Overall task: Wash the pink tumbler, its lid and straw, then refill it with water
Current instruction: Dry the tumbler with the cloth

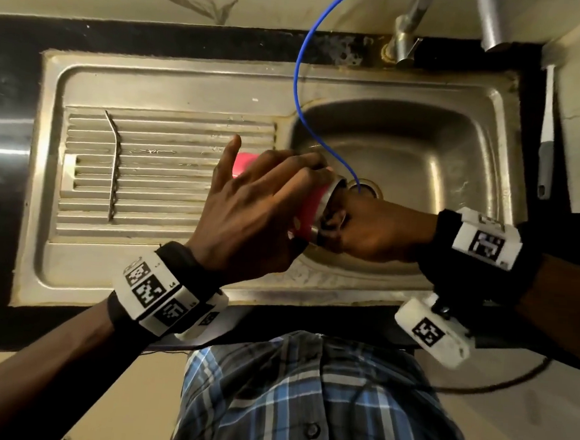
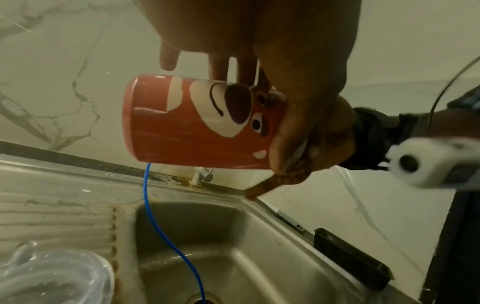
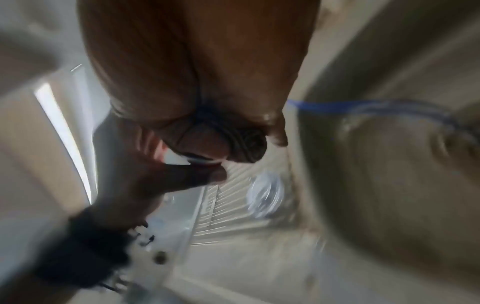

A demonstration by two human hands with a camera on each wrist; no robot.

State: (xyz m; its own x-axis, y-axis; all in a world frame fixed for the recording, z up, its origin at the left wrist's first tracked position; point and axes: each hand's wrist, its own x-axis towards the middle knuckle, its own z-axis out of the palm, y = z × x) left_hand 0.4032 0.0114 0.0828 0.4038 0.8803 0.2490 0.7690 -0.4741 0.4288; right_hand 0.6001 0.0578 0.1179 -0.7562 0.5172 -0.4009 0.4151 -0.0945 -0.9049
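— Left hand (image 1: 248, 213)?
— Reaching forward over the sink (image 1: 488, 106), fingers curled round the pink tumbler (image 2: 197, 123), held on its side, mouth toward the right hand (image 1: 366, 232).
— And that one?
— Coming in from the right, fingers tucked inside the tumbler's mouth; grip hidden, cannot tell.
— Below the hands?
— Steel basin, blue tube (image 1: 301, 66) trailing to the drain; clear lid (image 2: 52, 273) on the drainboard left of them, dark counter (image 1: 11, 63) around.

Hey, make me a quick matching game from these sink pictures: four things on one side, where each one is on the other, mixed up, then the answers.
Things:
1. pink tumbler
2. blue tube
3. straw brush
4. clear lid

Places:
A. lying on the ribbed drainboard, long and twisted
B. held sideways over the sink basin
C. hanging down toward the drain
D. on the drainboard, round and see-through

Pairs: 1-B, 2-C, 3-A, 4-D
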